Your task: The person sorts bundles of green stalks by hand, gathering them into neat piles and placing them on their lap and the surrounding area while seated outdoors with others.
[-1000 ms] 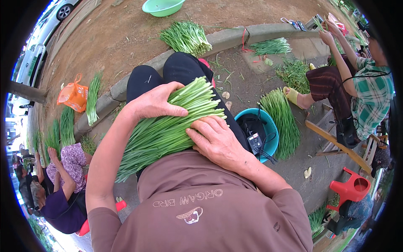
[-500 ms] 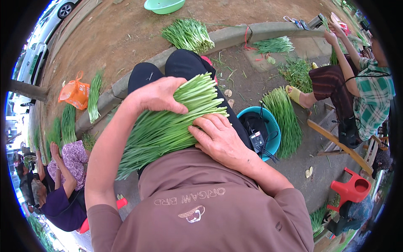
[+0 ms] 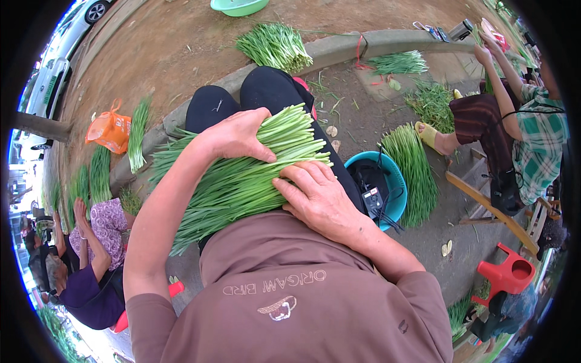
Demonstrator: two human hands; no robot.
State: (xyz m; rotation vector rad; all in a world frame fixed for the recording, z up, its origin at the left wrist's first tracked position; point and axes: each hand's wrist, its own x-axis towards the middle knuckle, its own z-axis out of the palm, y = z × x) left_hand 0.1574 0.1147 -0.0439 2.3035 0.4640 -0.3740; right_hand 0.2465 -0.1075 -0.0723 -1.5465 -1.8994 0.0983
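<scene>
A thick bundle of garlic chives (image 3: 242, 190) lies across my lap, pale cut ends to the right and green leaves fanning to the left. My left hand (image 3: 242, 136) is wrapped over its far side, thumb pressing on the stems. From the near side my right hand (image 3: 311, 190) grips the bundle close to the pale ends, its fingers curled over the stalks. The undersides of both hands are hidden by the stems.
Right of my knees stands a teal basin (image 3: 396, 196) holding black cables and a device. Beside it lies a chive pile (image 3: 411, 175). More chives (image 3: 275, 47) rest by the kerb (image 3: 339, 51). A co-worker (image 3: 538, 139) sits at right; an orange bag (image 3: 110, 130) stands left.
The leaf ends on the left have spread wider, some now showing beyond my left forearm. My left forearm has shifted slightly right; both hands keep their hold.
</scene>
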